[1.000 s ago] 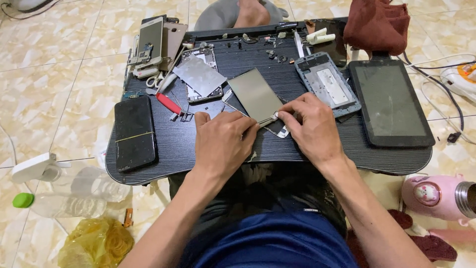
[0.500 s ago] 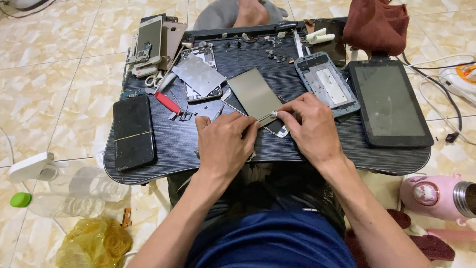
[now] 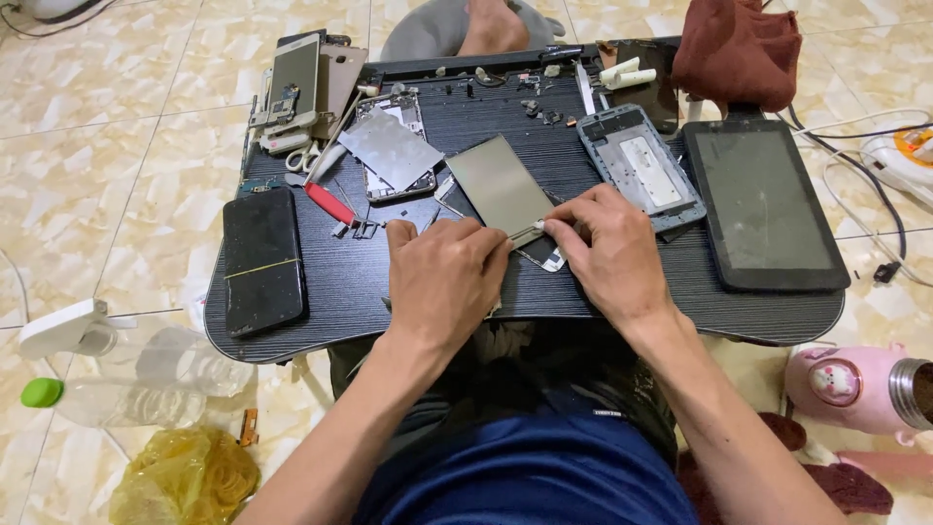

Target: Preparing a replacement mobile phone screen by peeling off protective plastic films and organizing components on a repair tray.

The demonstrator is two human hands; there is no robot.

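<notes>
Leftmost, well away from the grip, a clear plastic bottle [image 3: 136,379] with a green cap lies on the tiled floor beside a crumpled yellow bag [image 3: 185,476]. On the black lap table [image 3: 369,292], left of the grip, a dark phone [image 3: 262,261] lies flat, its screen cracked. Beyond it, up and left of the grip, a red-handled tool [image 3: 332,204] rests near a grey metal plate [image 3: 389,151] that lies over an opened phone body.

At the grip itself, the left hand [image 3: 442,282] lies palm down on the table, fingers curled, its fingertips pressed at the near edge of a thin grey-green screen panel [image 3: 501,190]. The panel lies flat, slanting away from the hands toward the far side of the table. Whether the left hand actually pinches anything cannot be told, since the knuckles hide it. The right hand [image 3: 607,253] meets it from the other side: thumb and forefinger are closed on a small pale strip [image 3: 530,236] at the panel's near corner, touching the left fingertips.

Just right of the grip and slightly beyond it, a grey phone frame [image 3: 641,165] lies open-side up. Farther right, a black tablet [image 3: 763,204] lies flat near the table's edge. A dark red cloth [image 3: 739,49] sits beyond it. Down on the floor, right of the forearm, a pink flask [image 3: 855,384] lies on its side.
</notes>
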